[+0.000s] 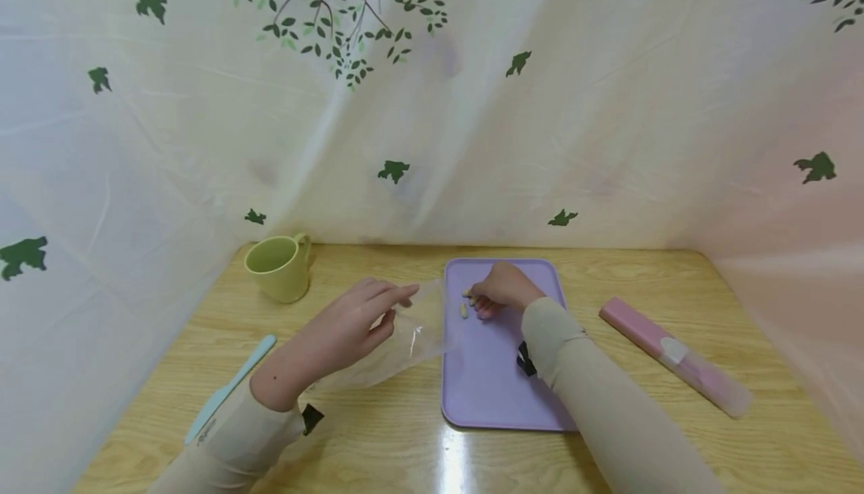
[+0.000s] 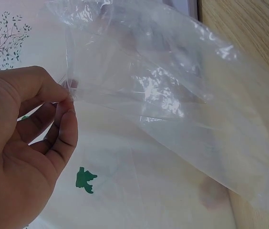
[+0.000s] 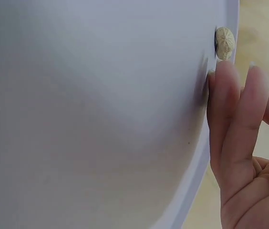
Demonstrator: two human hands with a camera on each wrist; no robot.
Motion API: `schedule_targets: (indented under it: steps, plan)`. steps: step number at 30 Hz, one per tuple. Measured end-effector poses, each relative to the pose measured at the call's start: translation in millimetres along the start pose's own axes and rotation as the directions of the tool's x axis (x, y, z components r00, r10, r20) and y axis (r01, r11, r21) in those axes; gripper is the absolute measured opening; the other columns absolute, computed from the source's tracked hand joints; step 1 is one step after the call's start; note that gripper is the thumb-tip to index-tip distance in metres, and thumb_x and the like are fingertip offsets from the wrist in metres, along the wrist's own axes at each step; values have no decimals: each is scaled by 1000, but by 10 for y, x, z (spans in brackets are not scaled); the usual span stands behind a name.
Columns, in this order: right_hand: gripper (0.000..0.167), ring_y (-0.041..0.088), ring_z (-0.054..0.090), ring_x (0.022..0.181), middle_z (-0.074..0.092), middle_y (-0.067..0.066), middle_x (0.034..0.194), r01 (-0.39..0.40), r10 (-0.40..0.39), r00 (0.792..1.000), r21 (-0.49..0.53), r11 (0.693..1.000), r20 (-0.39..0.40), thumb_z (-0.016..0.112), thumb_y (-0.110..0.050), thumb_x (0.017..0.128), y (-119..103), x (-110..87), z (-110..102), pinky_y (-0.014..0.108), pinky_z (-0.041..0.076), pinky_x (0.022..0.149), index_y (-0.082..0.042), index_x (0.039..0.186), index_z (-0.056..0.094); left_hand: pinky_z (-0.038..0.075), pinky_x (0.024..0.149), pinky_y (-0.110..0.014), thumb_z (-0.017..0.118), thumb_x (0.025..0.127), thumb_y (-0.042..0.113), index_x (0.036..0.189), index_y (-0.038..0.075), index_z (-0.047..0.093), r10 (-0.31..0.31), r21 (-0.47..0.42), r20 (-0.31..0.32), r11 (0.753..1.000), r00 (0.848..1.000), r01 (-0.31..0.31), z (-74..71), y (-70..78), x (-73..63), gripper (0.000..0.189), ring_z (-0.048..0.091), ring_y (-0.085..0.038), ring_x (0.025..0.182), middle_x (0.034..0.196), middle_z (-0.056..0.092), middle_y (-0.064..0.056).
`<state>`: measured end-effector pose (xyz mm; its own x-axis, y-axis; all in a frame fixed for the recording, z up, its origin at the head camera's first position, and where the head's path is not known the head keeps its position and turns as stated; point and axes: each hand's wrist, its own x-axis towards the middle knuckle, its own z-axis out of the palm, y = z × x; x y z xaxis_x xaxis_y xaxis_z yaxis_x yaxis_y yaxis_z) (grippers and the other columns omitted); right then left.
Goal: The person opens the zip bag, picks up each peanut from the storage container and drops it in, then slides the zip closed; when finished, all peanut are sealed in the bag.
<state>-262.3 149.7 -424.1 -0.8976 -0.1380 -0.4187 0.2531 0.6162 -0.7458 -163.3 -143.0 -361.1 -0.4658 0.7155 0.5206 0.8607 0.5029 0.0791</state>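
Note:
My left hand pinches the edge of a clear plastic bag between thumb and fingers, as the left wrist view shows up close. The bag hangs crumpled to the right of the hand, its far side overlapping the tray in the head view. Over the purple tray, my right hand reaches down with its fingers curled, pinching a peanut at the fingertips. A peanut lies on the tray beside those fingertips. In the right wrist view a peanut shows just beyond the fingers.
A yellow-green mug stands at the back left. A light blue knife lies by the left forearm. Right of the tray is a long pink case with a translucent end. A patterned curtain hangs behind the wooden table.

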Motion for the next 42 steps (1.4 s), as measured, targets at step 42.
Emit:
schedule_targets:
  steps: [42]
  plan:
    - [21,23,76,71,79,7,88,366,-369,928,56,929,58,75,-27,100,-622,-1284,5,43,67,67,-7,103,69,62,88,-33,70,95,-2,142,3,65,-49,-24,49,998,998,50,-47,5,1,47,70,-21,108,114,76,-4]
